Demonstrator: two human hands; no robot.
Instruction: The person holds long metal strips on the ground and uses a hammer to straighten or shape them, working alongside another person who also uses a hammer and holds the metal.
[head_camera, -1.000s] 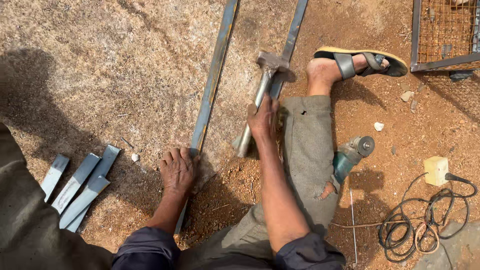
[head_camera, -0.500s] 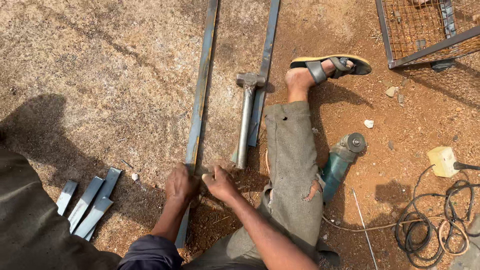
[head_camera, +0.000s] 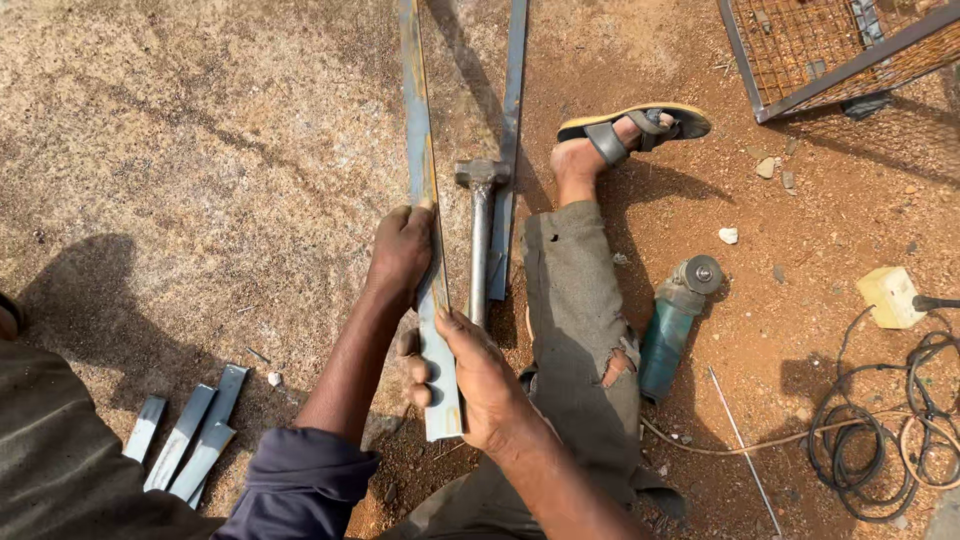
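At frame centre, both hands are working one bar (head_camera: 415, 120): a long flat steel strip running from 12 o'clock down to the middle, with its near end at the right hand.

- Left hand (head_camera: 400, 250): fingers are closing round the bar's left edge, further up the strip.
- Right hand (head_camera: 478, 385): fingers are wrapping the near end from the 3 o'clock side, thumb on top. It's a firm grip.
- Step, as I'm reading it: I'm watching a two-handed hold on the bar, with the near end looking slightly raised off the ground. I can't confirm the lift.
- Next move, my judgement: any shift is calling for both grips to stay tight. The far end is running out of frame at 12, so the strip is going to flex and drag.

Count:
- Long bars: two. The second bar (head_camera: 512, 100) is lying just to the 3 o'clock side, untouched.
- Hammer (head_camera: 480, 230): one, lying between the two bars with its head towards 12.
- Grinder (head_camera: 672, 325): one, at 3 o'clock beside the leg.
- Offcuts (head_camera: 190, 440): four short strips, I think, at 8 o'clock.
- Sandal (head_camera: 640, 128): one, on the foot at 1 o'clock.
- Mesh cage (head_camera: 850, 40): one, at 2 o'clock.
- Cable coil (head_camera: 900, 430): one, at 4 o'clock.
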